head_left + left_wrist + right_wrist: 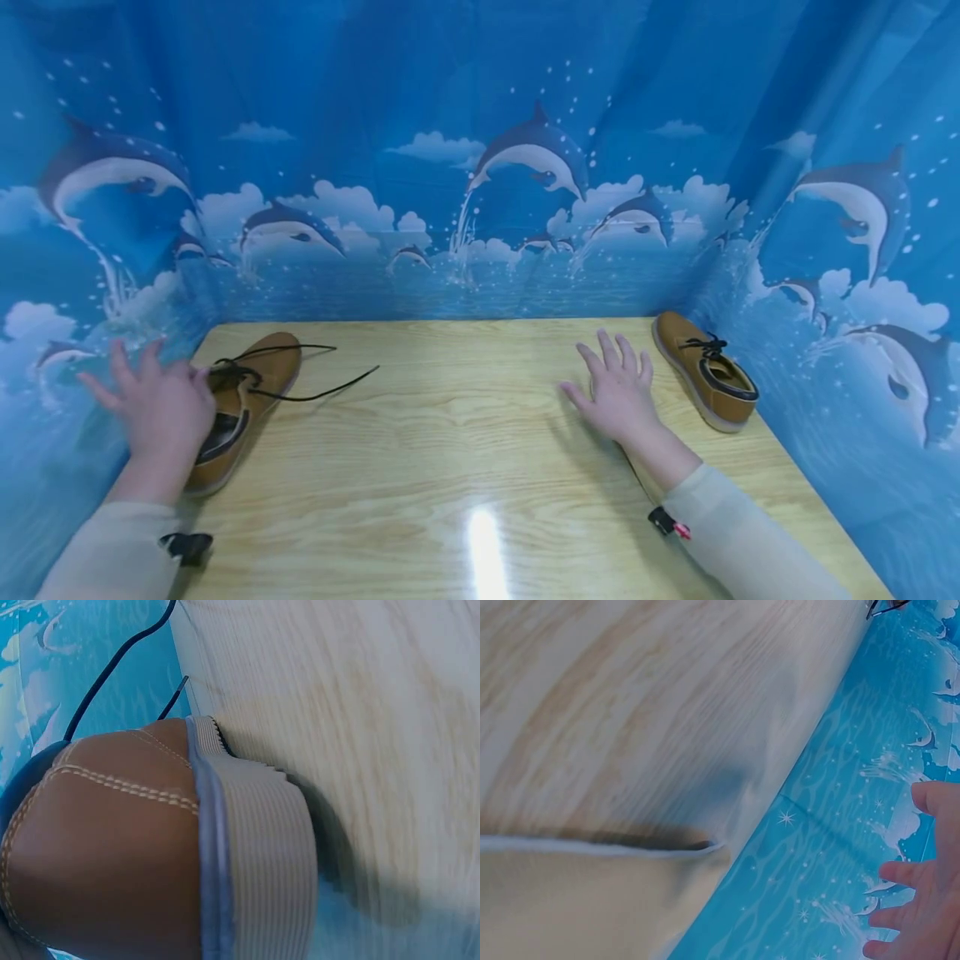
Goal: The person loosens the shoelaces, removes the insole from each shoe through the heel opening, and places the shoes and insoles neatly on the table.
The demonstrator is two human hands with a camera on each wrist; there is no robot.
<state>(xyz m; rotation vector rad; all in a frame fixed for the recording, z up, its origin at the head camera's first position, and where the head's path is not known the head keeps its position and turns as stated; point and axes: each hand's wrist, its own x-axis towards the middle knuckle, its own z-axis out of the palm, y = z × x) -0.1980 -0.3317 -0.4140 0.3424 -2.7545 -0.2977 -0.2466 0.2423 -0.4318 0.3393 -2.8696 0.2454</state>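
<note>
At the left stands a brown lace-up shoe [273, 362], its toe pointing away and two long dark laces [322, 392] trailing loose to the right. My left hand [165, 408] pinches this shoe near the tongue with thumb and forefinger, the other fingers spread; the exact grip is hidden behind the hand. The left wrist view has the shoe's heel [112, 862] and ribbed sole close up. Over the right half of the table, my right hand [618, 396] hovers with fingers spread, holding nothing. Beyond it is a matching shoe [708, 371], its lace tied in a bow.
A light wood-grain table [450, 450] lies under both hands. Blue dolphin-print curtains [360, 167] hang along its back and both sides, the right shoe close to the right one. A lamp glare [486, 554] shows near the front.
</note>
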